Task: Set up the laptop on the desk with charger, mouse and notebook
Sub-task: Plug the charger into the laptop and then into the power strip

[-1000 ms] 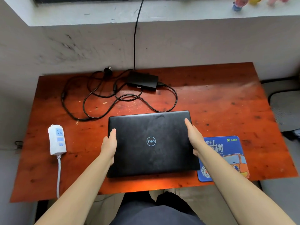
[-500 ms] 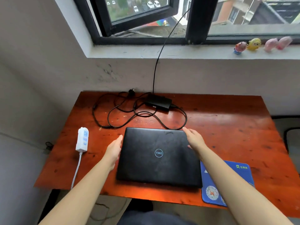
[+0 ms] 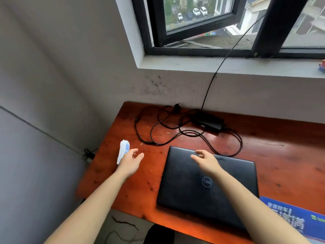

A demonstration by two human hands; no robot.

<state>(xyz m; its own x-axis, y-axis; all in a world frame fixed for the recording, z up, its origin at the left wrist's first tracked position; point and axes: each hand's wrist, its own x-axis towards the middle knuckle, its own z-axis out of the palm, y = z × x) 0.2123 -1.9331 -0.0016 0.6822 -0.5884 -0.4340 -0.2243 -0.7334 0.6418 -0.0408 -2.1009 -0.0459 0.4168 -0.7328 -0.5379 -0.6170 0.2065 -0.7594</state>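
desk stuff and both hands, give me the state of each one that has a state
laptop: lid closed, flat on desk
charger: lying loose, cable coiled, its plug unplugged
power strip: nothing plugged in
window: open
left hand: open, empty, beside power strip
right hand: open, empty, over laptop

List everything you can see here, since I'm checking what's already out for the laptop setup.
laptop: one, black, lid closed, flat on the desk's near middle
charger brick: one, black, far side of the desk, its cables looped loosely beside it
power strip: one, white, near the desk's left edge
mouse pad: one, blue, near right corner, partly under the laptop
desk: one, reddish-brown wood, against the wall
window: one, black frame, open, above the desk
left hand: open, beside the power strip
right hand: open, over the laptop's far edge
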